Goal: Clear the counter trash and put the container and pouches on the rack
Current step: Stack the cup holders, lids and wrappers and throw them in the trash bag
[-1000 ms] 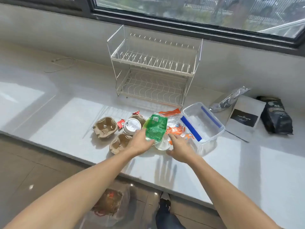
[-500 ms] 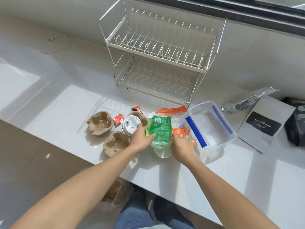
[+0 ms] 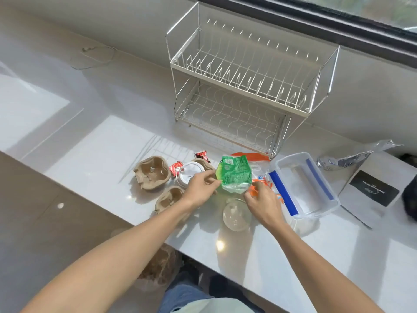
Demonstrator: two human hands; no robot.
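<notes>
Both of the person's hands meet over the litter near the front edge of the white surface [image 3: 282,256]. The left hand [image 3: 199,188] has its fingers pinched on the left edge of a crumpled green wrapper [image 3: 234,175], lifting it off the pile. The right hand [image 3: 264,204] grips the wrapper's lower right corner, above an orange and white wrapper [image 3: 259,175] lying underneath. A clear plastic lid [image 3: 236,214] sits flat just below the hands.

To the left lie pieces of a brown pulp cup carrier [image 3: 151,172], a white cup lid [image 3: 190,172] and two small red packets [image 3: 176,167].

The clear container [image 3: 302,186] with blue clips rests open just right of the right hand. Beyond it lie a silver pouch [image 3: 352,157] and a white pouch [image 3: 374,190] with a black label; a dark pouch [image 3: 409,197] is cut off at the right edge. The two-tier wire rack [image 3: 246,91] stands behind, against the wall.
</notes>
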